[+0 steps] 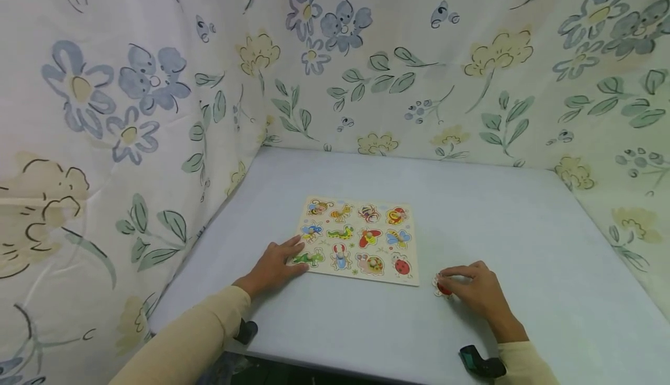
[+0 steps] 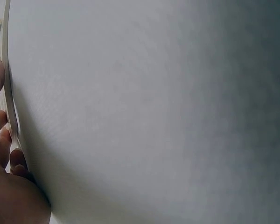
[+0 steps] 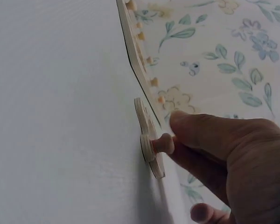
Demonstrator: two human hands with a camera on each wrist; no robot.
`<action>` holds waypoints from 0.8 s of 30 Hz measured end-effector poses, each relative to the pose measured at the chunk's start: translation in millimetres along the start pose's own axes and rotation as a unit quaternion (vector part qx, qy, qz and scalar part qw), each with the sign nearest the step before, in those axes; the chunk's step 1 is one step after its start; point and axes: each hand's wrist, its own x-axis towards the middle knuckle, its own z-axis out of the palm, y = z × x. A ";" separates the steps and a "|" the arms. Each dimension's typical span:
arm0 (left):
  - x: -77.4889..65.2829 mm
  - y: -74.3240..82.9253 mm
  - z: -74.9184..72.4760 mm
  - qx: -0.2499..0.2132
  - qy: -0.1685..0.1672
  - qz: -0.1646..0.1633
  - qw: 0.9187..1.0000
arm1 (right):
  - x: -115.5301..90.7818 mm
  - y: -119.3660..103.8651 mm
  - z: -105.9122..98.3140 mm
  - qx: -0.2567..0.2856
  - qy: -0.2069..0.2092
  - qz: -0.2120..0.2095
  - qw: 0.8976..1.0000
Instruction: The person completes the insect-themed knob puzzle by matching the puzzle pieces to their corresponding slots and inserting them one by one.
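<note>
In the head view, a wooden knob puzzle board [image 1: 382,277] with rows of insect pictures lies flat on the white table. My left hand [image 1: 272,268] grips its near left corner, thumb at the front edge and fingers along the left side; the left wrist view shows several fingertips [image 2: 4,140] against that edge. To the right of the board, my right hand [image 1: 478,292] pinches a red ladybug puzzle piece [image 1: 444,286] by its knob. From the right wrist, thumb and forefinger are at the wooden knob [image 3: 164,143], and the piece sits close over the table, slightly tilted.
The white table [image 1: 366,327] stretches around the board. Floral curtains [image 1: 387,82] enclose it at the back and sides. A dark strap end [image 1: 480,363] lies by the right wrist, another dark piece [image 1: 247,331] by the left.
</note>
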 end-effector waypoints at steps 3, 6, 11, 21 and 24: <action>0.9 0.9 -0.4 -0.003 0.000 0.002 1.000 | -0.7 -0.3 -1.6 -0.021 -0.002 -0.003 1.000; 1.5 1.3 -0.8 -0.005 0.001 0.006 1.000 | -0.4 0.3 -2.0 -0.039 -0.002 -0.010 0.999; 2.8 -0.7 0.8 -0.003 -0.001 0.009 1.000 | -1.1 1.6 -1.0 -0.042 0.026 -0.039 0.998; 1.1 -3.1 1.2 0.004 0.003 0.007 1.000 | 12.2 -5.7 -9.9 -0.013 0.092 -0.110 0.990; 0.7 -2.4 1.2 0.002 0.005 0.007 1.000 | 18.0 -12.0 -13.6 -0.011 0.092 -0.112 0.989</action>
